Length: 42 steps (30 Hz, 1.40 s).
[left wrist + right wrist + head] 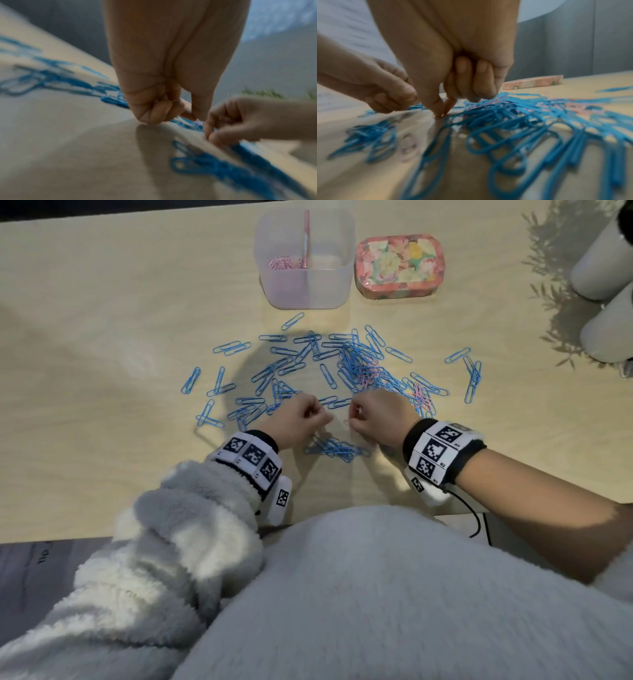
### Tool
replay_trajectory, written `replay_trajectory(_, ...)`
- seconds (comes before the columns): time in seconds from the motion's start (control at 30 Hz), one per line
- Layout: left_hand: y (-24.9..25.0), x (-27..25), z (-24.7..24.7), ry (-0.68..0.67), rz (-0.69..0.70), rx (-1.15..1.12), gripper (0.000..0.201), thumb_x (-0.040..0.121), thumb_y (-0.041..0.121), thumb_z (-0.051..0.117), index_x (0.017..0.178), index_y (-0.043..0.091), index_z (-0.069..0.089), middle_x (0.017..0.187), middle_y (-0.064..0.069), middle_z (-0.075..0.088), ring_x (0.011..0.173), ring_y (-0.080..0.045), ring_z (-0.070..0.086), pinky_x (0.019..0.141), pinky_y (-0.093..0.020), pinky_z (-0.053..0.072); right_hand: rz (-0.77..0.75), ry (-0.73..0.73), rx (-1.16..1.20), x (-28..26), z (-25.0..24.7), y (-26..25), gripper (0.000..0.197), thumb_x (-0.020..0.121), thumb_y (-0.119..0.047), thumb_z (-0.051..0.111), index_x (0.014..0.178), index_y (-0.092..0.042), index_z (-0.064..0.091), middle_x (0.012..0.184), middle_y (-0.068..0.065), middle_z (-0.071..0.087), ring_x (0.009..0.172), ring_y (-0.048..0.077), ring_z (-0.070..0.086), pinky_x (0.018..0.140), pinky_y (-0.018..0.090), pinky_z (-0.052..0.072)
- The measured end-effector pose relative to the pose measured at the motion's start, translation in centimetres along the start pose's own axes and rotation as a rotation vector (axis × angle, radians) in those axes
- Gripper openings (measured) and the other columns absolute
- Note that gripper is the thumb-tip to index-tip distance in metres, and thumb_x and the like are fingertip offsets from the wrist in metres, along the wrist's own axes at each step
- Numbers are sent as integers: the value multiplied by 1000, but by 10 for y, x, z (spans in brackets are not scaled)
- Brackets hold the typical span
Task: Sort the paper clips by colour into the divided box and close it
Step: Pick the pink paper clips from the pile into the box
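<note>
A divided box (304, 258) of clear plastic was recorded at the far side of the pale wooden bench (102, 337), uncovered, with pink paper clips (284, 263) already lodged in its left compartment and the right one apparently bare; a floral lid (399, 265) was noted just beside it on the right, and two white cylinders (603, 289) at the far right edge. Blue paper clips (356, 354) were catalogued as scattered and tangled across the middle of the bench, with a few pink paper clips still caught in the tangle right of centre. The left hand (296, 419) and right hand (378, 419) were found close together, low over the near clips. Each grip was seen narrow, the fingers curled and the fingertips (441, 108) of the right hand pinched at the bench surface; whether a clip was actually held in either could not be told, owing to blur. Hazards judged: interlocked clips could be lifted as a chain, so that blue might be carried in with pink; clips could be swept off the near edge by the sleeve (164, 529).
</note>
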State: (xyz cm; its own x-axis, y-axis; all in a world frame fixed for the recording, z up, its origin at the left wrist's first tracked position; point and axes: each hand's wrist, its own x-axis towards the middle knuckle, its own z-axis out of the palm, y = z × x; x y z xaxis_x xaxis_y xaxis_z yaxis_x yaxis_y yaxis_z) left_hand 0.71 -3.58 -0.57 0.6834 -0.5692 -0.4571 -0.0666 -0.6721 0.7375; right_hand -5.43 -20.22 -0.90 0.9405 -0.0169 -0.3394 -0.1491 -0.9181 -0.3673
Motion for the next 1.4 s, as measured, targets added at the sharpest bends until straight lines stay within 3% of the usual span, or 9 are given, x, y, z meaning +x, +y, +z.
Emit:
replay_trajectory(0.17,-7,-6,4,-42,155,345,14,84,23,65,94,14,62,70,12,41,63,-9,43,59,-25,32,43,65,-3,3,-10,11,21,91,-27,48,98,-13,61,102,12,66,97,33,60,72,33,39)
replay_trajectory(0.37,-6,-8,11,-39,219,499,18,87,23,60,97,8,61,103,-10,58,98,-26,54,83,-38,43,74,-2,106,4,-4,10,9,83,-22,59,88,-15,62,97,7,67,96,29,59,72,30,37)
replay_trajectory(0.57,-15,-6,1,-20,125,446,20,91,25,55,91,5,56,93,-6,52,90,-27,54,76,-33,40,36,-29,215,5,-12,13,10,84,-12,52,75,-14,47,75,5,52,74,26,50,65,28,32)
replay_trajectory(0.67,-20,-8,-9,51,123,353,18,92,19,53,91,2,58,93,-10,57,87,-23,51,71,-26,34,68,-6,485,-3,-20,24,17,83,-2,51,70,-12,49,59,1,51,52,10,42,54,23,35)
replay_trajectory(0.8,-21,-11,-21,102,67,182,16,94,21,51,90,7,56,74,4,53,67,-10,49,59,-19,36,142,-172,832,-20,-18,36,20,87,8,41,95,-8,52,56,2,58,31,5,37,34,14,29)
replay_trajectory(0.97,-23,0,-29,168,33,48,10,94,21,52,98,13,57,77,7,54,72,-11,52,65,-20,42,-21,-150,314,-35,-8,28,6,82,-16,63,86,-18,60,58,-11,43,52,3,42,60,24,33)
replay_trajectory(1.07,-15,8,-34,179,52,51,24,96,18,46,114,9,58,85,3,52,74,-10,46,64,-18,37,-38,-152,24,-36,-6,22,13,84,-24,61,95,-18,61,71,-12,49,75,13,47,68,24,29)
replay_trajectory(1.27,21,41,-74,319,86,55,19,94,11,42,101,8,59,75,0,48,65,-18,44,59,-30,37,-27,-205,-83,-29,-7,10,3,80,-21,56,80,-22,59,96,4,68,93,27,61,69,29,40)
replay_trajectory(1.4,51,72,-110,494,128,160,19,92,10,41,96,5,59,92,-12,61,76,-25,53,66,-25,36,-47,-243,-76,-23,-7,4,19,77,-20,58,62,-24,48,94,7,68,87,27,61,66,29,39)
